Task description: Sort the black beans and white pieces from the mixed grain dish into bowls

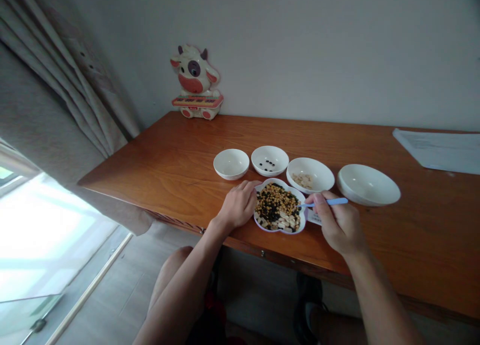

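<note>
A white flower-shaped dish (288, 188) sits on the wooden table, filled with a mix (277, 207) of yellow grains, black beans and pale seeds. My left hand (238, 205) grips its left rim. My right hand (337, 225) pinches a slim light blue plastic utensil (328, 202), whose tip reaches over the mix. Beyond the dish stand a white bowl (221, 170) with no visible contents, a bowl with a few black beans (270, 154), and a bowl holding pale seeds (318, 177). A wider white bowl (367, 185) lies nearest my right hand.
A small white card (314, 217) lies partly under the dish. The wooden table (150, 155) ends at a front edge near my forearms. Papers (438, 150) lie at the right, a toy cow keyboard (197, 82) stands by the wall, and a curtain (75, 100) hangs at the left.
</note>
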Action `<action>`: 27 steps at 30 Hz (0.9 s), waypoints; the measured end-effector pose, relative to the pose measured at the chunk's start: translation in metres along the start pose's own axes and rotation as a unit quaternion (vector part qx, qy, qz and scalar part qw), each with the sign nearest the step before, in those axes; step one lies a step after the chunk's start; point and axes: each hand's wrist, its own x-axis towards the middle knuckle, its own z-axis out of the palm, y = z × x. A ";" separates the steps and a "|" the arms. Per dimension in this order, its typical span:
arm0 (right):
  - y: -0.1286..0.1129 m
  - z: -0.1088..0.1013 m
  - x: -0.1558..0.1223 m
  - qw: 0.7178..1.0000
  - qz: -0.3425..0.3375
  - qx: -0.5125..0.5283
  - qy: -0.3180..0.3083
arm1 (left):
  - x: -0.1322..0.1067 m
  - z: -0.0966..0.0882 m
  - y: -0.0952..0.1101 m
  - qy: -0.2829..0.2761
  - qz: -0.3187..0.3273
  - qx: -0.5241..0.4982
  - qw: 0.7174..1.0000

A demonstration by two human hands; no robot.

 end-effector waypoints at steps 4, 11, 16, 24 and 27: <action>0.000 -0.001 0.002 0.999 -0.020 -0.028 -0.042 | 0.000 0.000 0.001 0.000 -0.003 0.002 1.000; 0.000 0.000 0.003 0.994 -0.055 -0.057 -0.079 | 0.000 0.000 0.000 0.001 -0.001 0.005 1.000; -0.001 0.002 0.004 0.992 -0.058 -0.074 -0.083 | -0.001 0.000 -0.001 0.001 0.003 0.010 1.000; -0.001 0.001 0.004 0.993 -0.066 -0.063 -0.076 | -0.001 0.001 -0.002 0.000 0.003 0.011 1.000; 0.001 0.002 0.003 0.994 -0.062 -0.064 -0.068 | 0.000 0.001 -0.001 -0.002 0.000 0.014 1.000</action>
